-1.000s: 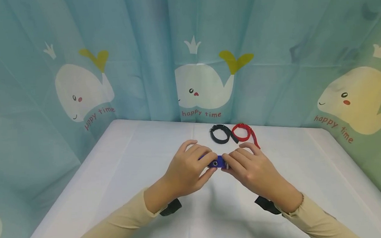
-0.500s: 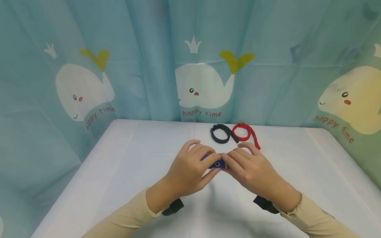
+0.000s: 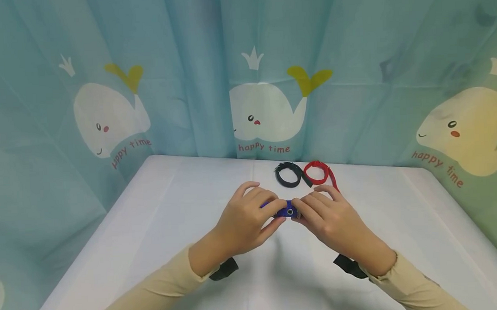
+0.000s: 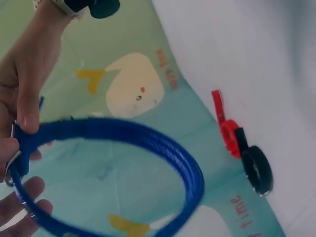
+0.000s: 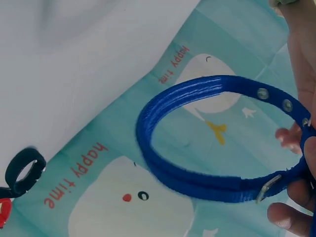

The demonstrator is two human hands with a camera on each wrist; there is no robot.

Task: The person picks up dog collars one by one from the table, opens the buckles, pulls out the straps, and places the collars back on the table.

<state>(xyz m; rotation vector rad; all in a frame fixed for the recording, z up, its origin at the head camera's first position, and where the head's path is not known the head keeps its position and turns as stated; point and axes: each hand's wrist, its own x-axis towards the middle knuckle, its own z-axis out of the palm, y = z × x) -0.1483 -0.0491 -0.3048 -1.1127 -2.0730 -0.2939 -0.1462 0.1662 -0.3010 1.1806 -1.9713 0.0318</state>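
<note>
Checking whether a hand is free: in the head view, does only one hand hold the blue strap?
No, the left hand and right hand both pinch the blue strap, one on either side of its visible eyelet.

1. Blue collar (image 5: 192, 190), right of the right-wrist frame: woven-looking cloth, its inner band glossy at upper centre.
2. Eyelets (image 5: 263, 93) and buckle (image 5: 268, 188), right: shiny metal.
3. Black collar (image 3: 288, 184) and red collar (image 3: 317, 183), right of centre in the head frame: matt, fabric-like.
4. Worktop (image 3: 184, 204), lower half: smooth, matt white.
5. Curtain (image 3: 199, 74), upper half: thin, creased, faintly sheeny.
6. Sleeves (image 3: 154, 281), lower corners: soft matt cloth.
</note>
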